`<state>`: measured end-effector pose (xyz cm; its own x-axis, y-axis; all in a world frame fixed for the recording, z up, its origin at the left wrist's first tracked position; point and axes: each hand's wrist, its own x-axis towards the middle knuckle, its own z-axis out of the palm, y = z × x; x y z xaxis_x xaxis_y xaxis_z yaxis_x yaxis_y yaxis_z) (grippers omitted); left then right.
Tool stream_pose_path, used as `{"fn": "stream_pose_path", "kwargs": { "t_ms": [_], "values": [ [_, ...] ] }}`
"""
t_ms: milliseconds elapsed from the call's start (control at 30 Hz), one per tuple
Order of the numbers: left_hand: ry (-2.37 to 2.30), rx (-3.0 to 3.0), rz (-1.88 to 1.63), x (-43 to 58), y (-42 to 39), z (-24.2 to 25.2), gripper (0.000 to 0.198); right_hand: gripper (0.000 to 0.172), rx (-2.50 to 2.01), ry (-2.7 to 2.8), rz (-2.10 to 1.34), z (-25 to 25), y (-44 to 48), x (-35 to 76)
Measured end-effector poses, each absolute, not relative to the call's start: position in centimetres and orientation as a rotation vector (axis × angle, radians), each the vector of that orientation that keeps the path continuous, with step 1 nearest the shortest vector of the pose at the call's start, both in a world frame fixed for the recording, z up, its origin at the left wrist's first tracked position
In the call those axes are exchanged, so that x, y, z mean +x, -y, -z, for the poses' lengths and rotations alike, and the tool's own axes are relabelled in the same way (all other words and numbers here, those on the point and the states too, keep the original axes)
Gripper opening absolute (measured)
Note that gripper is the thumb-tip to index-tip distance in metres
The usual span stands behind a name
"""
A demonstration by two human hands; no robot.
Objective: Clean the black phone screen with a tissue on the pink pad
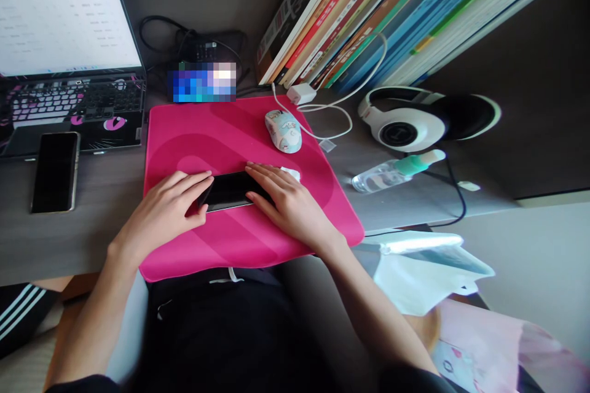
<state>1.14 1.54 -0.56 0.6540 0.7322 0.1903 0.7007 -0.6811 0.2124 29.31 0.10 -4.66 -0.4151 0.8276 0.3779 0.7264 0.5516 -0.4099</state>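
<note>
A black smartphone (pixel 230 189) lies sideways, screen up, at the middle of the pink desk mat (pixel 221 239). My left hand (pixel 173 199) grips its left end, fingers along the far edge and thumb at the near edge. Around the right end is my right hand (pixel 288 199), fingers over the far edge and thumb across the screen; that end is hidden beneath the hand. A small white piece (pixel 291 174), its kind unclear, shows just behind my right hand. Farther back on the mat sits a patterned computer mouse (pixel 283 132).
An open laptop (pixel 74 104) stands at left, with a second phone (pixel 56 172) before it. Books (pixel 322 24) line the back. On the right are a white charger (pixel 302 93) with cable, headphones (pixel 405 120), a clear spray bottle (pixel 382 177) and a white bag (pixel 415 270).
</note>
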Motion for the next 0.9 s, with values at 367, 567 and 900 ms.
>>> {"fn": "stream_pose_path", "kwargs": {
  "t_ms": [367,567,900],
  "values": [
    [-1.185,2.732,-0.391,1.08,-1.51,0.63,0.054,0.05,-1.26,2.247,-0.27,4.55,-0.09,29.3],
    [-1.187,2.722,-0.394,1.16,-1.49,0.55,0.053,0.051,-1.26,2.242,-0.279,4.51,-0.09,29.29],
    [-1.187,2.739,-0.379,1.1,-1.53,0.61,0.052,0.05,-1.258,2.246,-0.262,4.49,-0.07,29.32]
  ]
}}
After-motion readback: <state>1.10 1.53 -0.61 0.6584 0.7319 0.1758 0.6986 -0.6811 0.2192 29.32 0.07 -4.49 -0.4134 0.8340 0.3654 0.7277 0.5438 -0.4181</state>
